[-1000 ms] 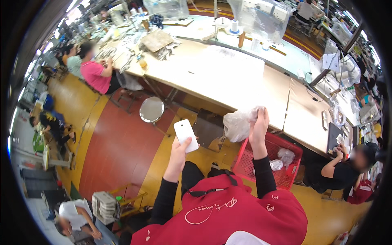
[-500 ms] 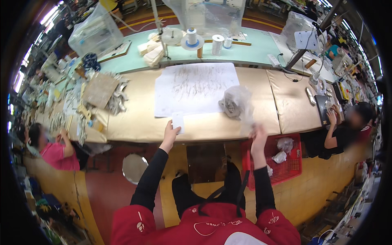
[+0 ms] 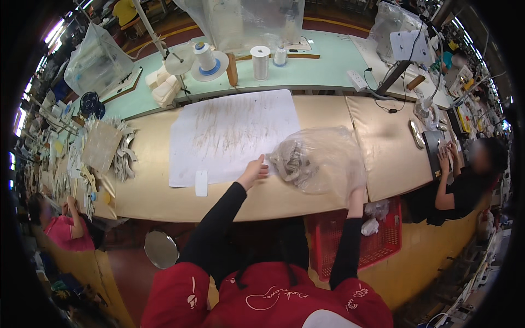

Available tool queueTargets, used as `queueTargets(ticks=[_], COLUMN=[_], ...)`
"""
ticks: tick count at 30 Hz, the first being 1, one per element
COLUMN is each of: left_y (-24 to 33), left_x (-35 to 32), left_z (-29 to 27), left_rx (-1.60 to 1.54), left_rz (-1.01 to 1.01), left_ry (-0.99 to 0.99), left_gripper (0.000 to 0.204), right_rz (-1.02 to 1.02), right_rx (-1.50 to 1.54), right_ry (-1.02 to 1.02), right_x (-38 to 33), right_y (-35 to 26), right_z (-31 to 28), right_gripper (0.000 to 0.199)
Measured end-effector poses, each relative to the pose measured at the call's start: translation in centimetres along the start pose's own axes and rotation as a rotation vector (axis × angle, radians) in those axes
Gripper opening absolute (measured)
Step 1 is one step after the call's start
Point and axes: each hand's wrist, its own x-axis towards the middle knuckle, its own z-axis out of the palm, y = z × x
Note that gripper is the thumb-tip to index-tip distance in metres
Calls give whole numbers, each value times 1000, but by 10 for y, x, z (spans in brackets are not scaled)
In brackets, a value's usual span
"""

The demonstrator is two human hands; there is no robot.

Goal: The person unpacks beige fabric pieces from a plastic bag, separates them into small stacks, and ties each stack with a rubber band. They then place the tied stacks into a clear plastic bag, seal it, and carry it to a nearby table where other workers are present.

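A clear plastic bag lies spread on the padded table, with a bunch of grey-beige strip-like pieces inside its left part. My right hand grips the bag at its right side; film partly veils the blurred fingers. At the bag's left edge is my left hand, thumb and fingers apart, nothing visible in it. Whether its fingertips touch the film is hard to see. A small white card rests at the front edge of a large marked white sheet, left of my left hand.
A red crate with crumpled plastic stands below the table's front edge, right of my legs. Cut pieces and a board are heaped at left. Thread spools stand on the green table behind. Co-workers sit at both sides.
My left hand has let go of the white card, leaving it on the table, and moved right to the bag. The bag is now spread wider, with my right hand further forward at it.
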Motion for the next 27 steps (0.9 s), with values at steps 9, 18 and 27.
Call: queueTargets(ticks=[9, 18, 27], left_y=[19, 101, 7], left_x=[61, -40, -53], left_z=[-1, -29, -74], left_rx=[-226, -95, 51], left_rz=[368, 629, 364], left_ry=[-160, -119, -79], left_gripper=[14, 11, 14], right_rz=[-802, -1194, -669], right_rx=[-280, -1092, -1247], right_ry=[173, -839, -934], right_x=[29, -28, -24], right_y=[-79, 8, 24], right_z=[109, 230, 236], right_gripper=[20, 19, 24])
